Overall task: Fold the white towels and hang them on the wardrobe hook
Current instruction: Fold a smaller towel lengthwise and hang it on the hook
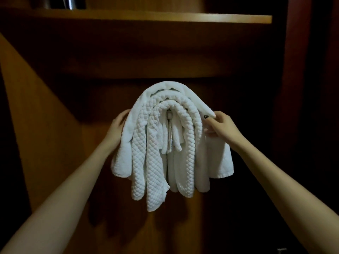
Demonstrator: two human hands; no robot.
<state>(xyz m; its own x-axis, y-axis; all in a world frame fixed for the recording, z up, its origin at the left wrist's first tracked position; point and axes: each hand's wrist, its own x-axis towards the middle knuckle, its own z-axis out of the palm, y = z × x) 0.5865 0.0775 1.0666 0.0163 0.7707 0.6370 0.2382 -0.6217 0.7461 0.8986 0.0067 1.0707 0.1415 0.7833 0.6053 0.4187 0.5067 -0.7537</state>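
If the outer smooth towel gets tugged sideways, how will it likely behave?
Likely floppy: the outer smooth towel drapes limply over the quilted towels. It may slide off, since it only rests on top. Both the left hand and right hand steady it.

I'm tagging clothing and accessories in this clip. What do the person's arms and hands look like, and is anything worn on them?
Both forearms are bare as far as the view shows: no sleeves, gloves, watch or bracelet. No rings are visible. The right hand has dark polish on the one fingernail that shows. The left hand shows no nails from this angle, so polish there cannot be told.
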